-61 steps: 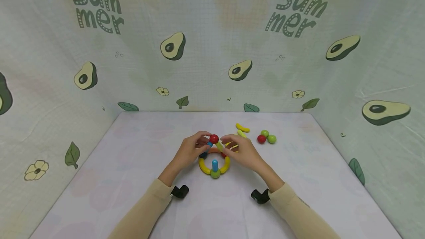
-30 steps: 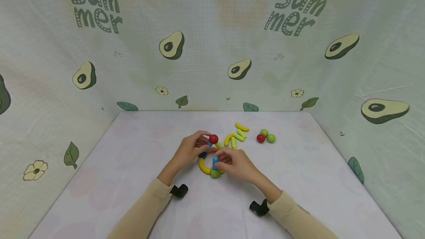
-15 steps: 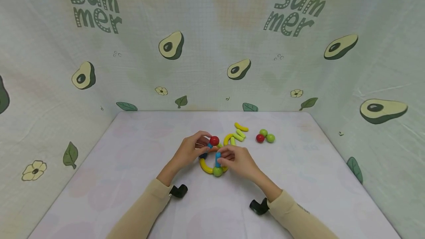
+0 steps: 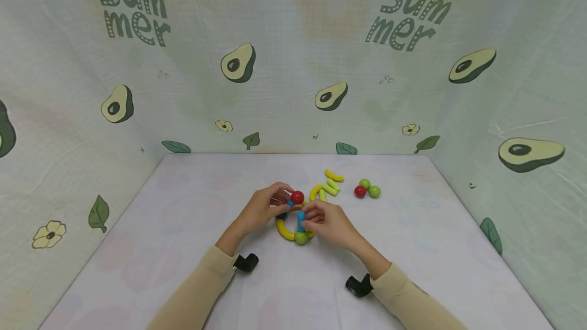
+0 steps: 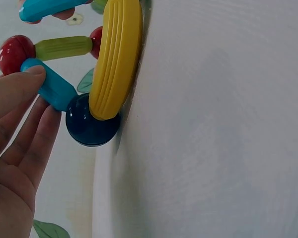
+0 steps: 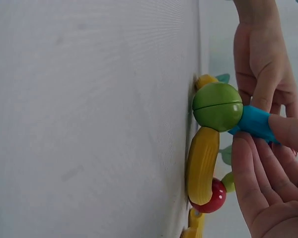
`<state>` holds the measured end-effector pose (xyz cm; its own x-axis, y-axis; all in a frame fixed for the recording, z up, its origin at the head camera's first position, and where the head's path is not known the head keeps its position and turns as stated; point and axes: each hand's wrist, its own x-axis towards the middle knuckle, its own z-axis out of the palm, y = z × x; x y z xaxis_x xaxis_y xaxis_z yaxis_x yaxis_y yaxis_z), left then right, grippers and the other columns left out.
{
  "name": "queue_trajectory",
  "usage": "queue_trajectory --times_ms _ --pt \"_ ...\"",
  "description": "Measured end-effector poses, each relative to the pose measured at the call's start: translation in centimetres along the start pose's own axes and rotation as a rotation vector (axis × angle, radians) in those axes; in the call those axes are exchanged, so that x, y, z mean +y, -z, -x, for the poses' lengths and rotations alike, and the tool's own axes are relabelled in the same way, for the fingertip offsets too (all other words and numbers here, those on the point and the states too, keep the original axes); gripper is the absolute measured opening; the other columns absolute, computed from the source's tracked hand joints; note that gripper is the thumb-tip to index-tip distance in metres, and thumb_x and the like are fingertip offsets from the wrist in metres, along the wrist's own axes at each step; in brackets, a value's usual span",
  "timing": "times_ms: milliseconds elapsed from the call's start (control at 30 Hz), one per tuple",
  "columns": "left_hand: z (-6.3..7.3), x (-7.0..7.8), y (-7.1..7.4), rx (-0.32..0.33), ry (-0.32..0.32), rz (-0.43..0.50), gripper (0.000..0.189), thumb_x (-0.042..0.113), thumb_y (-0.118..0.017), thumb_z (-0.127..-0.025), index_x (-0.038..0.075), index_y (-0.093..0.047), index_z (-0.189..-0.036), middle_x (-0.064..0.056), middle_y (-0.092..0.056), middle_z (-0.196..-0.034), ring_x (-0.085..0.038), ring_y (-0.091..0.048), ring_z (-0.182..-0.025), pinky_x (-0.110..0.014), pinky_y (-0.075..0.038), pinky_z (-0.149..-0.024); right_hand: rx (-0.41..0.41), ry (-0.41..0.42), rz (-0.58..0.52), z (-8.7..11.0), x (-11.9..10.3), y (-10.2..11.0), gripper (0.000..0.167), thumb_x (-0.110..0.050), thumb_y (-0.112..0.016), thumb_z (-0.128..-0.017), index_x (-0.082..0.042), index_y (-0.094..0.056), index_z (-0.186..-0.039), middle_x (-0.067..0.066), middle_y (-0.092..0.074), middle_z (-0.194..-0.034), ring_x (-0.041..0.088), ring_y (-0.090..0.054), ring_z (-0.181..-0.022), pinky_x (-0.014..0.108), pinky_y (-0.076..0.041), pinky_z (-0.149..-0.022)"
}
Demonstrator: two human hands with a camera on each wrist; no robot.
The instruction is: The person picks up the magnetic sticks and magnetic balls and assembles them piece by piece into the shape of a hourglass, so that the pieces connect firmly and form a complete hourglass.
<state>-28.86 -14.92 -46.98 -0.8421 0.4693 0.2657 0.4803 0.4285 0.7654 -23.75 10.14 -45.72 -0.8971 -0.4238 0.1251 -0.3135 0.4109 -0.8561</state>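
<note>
On the table, a ring of curved rods and balls carries straight rods that rise from it. My left hand (image 4: 266, 202) pinches a blue rod (image 5: 57, 89) between thumb and fingers. That rod slants from a dark blue ball (image 5: 92, 124) to a raised red ball (image 5: 15, 55), which a lime rod (image 5: 64, 48) joins to another red ball (image 6: 216, 196) in the ring. At the front, my right hand (image 4: 327, 220) pinches an upright blue rod (image 6: 256, 123) set on a green ball (image 6: 218, 106). Yellow curved rods (image 6: 203, 163) meet that green ball. My right hand hides part of the ring in the head view.
Behind the ring lie loose lime rods (image 4: 331, 187) and yellow curved rods (image 4: 334, 175). Farther right sit a loose red ball (image 4: 360, 191) and two green balls (image 4: 374, 191). A printed cloth wall (image 4: 284, 116) stands behind the table (image 4: 206, 177).
My right hand has moved from beside the lime rod toward the front and taken hold of the upright blue rod. The green ball has shifted slightly right; the raised red ball sits a little lower.
</note>
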Motion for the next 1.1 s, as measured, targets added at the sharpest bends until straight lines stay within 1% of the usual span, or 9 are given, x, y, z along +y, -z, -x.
queue_trajectory --times_ms 233,433,700,933,1100 --pt "-0.07 -0.37 0.09 -0.022 -0.011 -0.002 0.045 0.008 -0.08 -0.095 0.025 -0.063 -0.133 0.005 -0.073 -0.114 -0.011 -0.071 -0.106 -0.036 -0.059 -0.1 0.038 -0.019 0.009 -0.06 0.3 -0.12 0.025 -0.015 -0.082 -0.096 -0.007 -0.071 -0.117 0.0 -0.076 -0.102 0.014 -0.073 -0.092 0.024 -0.062 -0.082" --pt "-0.05 -0.38 0.15 -0.047 -0.017 -0.004 0.042 0.008 -0.08 -0.095 0.026 -0.065 -0.13 0.008 -0.073 -0.115 -0.01 -0.07 -0.106 -0.034 -0.059 -0.099 0.052 -0.032 0.012 -0.03 0.28 -0.15 0.027 -0.017 -0.082 -0.095 -0.007 -0.071 -0.117 0.001 -0.077 -0.103 0.015 -0.074 -0.091 0.025 -0.062 -0.081" --pt "0.05 -0.29 0.24 -0.066 -0.054 0.003 0.04 0.009 -0.081 -0.095 0.024 -0.066 -0.129 0.009 -0.073 -0.116 -0.011 -0.07 -0.106 -0.035 -0.059 -0.099 0.04 -0.038 -0.023 0.03 0.37 -0.14 0.027 -0.017 -0.082 -0.096 -0.007 -0.071 -0.118 0.001 -0.077 -0.102 0.015 -0.075 -0.089 0.024 -0.062 -0.08" --pt "0.03 -0.09 0.25 -0.095 -0.053 0.006 0.039 0.008 -0.08 -0.096 0.022 -0.067 -0.129 0.008 -0.073 -0.116 -0.013 -0.071 -0.107 -0.034 -0.059 -0.099 0.044 -0.04 -0.012 0.07 0.3 -0.26 0.024 -0.016 -0.082 -0.095 -0.007 -0.07 -0.115 0.002 -0.077 -0.1 0.015 -0.075 -0.088 0.024 -0.062 -0.078" --pt "0.05 0.09 0.24 -0.098 -0.047 -0.003 0.038 0.007 -0.08 -0.096 0.021 -0.067 -0.129 0.007 -0.074 -0.116 -0.012 -0.07 -0.106 -0.034 -0.059 -0.099 0.044 -0.046 -0.009 0.06 0.3 -0.31 0.024 -0.015 -0.082 -0.095 -0.008 -0.07 -0.115 0.001 -0.077 -0.1 0.015 -0.075 -0.088 0.024 -0.062 -0.078"
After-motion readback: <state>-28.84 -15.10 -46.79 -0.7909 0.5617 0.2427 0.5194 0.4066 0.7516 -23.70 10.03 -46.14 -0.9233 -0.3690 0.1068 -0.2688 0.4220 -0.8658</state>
